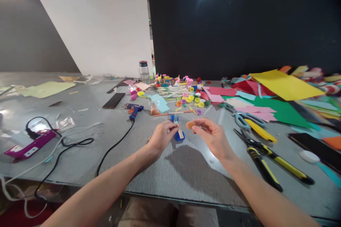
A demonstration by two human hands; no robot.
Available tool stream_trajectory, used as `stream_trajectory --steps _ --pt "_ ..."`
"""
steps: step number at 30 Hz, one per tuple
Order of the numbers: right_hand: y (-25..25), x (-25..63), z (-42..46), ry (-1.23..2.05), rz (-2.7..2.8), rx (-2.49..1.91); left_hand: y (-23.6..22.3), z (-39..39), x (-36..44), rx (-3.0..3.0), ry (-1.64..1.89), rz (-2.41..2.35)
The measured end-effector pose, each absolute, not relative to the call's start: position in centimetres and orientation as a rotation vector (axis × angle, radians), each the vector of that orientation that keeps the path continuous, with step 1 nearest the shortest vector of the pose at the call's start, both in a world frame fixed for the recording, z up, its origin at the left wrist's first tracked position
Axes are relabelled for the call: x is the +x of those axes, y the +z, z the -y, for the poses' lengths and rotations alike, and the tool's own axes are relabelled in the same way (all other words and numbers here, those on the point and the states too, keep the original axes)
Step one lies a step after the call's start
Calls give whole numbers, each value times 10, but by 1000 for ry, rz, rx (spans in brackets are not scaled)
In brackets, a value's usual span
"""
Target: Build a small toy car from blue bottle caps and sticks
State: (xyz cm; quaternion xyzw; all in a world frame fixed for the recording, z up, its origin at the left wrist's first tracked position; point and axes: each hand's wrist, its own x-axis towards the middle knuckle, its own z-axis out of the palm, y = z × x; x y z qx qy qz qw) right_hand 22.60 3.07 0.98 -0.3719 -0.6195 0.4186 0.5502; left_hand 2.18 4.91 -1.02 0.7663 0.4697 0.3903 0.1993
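Note:
Near the table's middle, my left hand [163,134] has its fingers closed on a small craft piece. The piece has blue bottle caps [179,136] at its two ends and short pale wooden sticks [181,133] between them. My fingertips hide part of it. Just to the right, my right hand [213,136] pinches a small round orange-brown disc [190,125] between thumb and fingers. A narrow gap separates the disc from the craft piece. Beyond both hands lies a thin reddish-brown stick [173,113].
A blue glue gun [135,111] and phone [114,100] lie left, with a purple power strip [32,144] and cables farther out. Colourful caps [190,98] crowd the back. Pliers [263,152], scissors [247,118], a yellow cutter [260,131] and coloured paper [287,85] lie right.

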Motion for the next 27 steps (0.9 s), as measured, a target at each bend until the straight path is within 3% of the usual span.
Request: stream_trajectory --steps 7,16,27 --pt "10 221 -19 984 1444 -868 11 -20 24 1921 1324 -1330" --pt "14 210 1 740 1474 -842 23 7 45 1397 1224 -920" --pt "10 210 9 604 1693 -814 29 12 42 1379 1232 -952"
